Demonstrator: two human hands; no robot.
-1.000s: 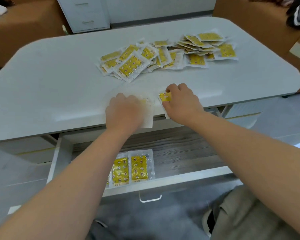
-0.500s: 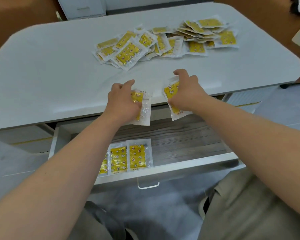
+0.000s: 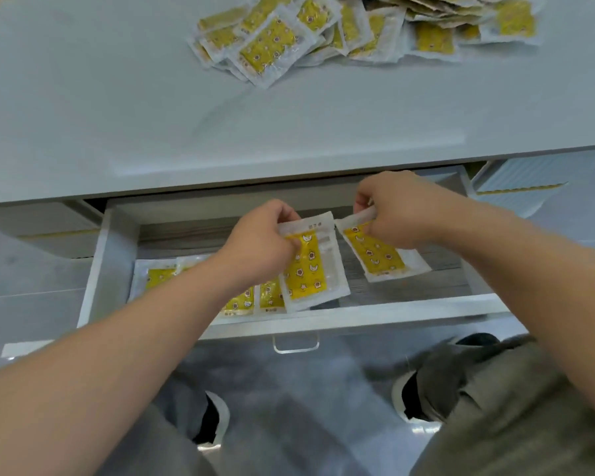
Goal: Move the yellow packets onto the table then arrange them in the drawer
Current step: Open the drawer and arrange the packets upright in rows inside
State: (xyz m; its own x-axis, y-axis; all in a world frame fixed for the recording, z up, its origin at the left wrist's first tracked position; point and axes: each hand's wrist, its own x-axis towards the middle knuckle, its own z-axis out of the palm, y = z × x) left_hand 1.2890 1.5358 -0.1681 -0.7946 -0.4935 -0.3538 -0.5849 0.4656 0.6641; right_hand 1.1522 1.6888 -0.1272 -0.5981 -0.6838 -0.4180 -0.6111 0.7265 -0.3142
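Above the open drawer (image 3: 358, 316), the left hand (image 3: 261, 242) pinches the upper left edge of 1 yellow packet, here called the left packet (image 3: 310, 269), with fingers curled round its clear border. The right hand (image 3: 399, 211) likewise grips the top edge of a 2nd, the right packet (image 3: 378, 252). Both packets hang in the air, neither touching the drawer floor (image 3: 440, 269), and their upper corners come close together between the 2 hands. The left packet's long axis runs nearly front to back, its lower end leaning slightly right. The right packet is tilted further, its lower end swung out to the right. Below and to the left lies a row of packets (image 3: 270, 297) flat along the drawer's front wall, long axes front to back. At least 3 show, and the left forearm hides part of the row. The left packet hangs over the right end of this row, so the next free place appears to lie just right of it, with bare wood-grain floor beyond. The left hand is judged the nearer to that place; the right packet would need turning square before it could take the place after. A drawer handle (image 3: 296, 347) shows on the front panel. Beyond the drawer, on the table (image 3: 152, 115), a pile of packets (image 3: 340, 25) remains loosely heaped, well apart from both hands, so the arranging is judged to be at an early stage.
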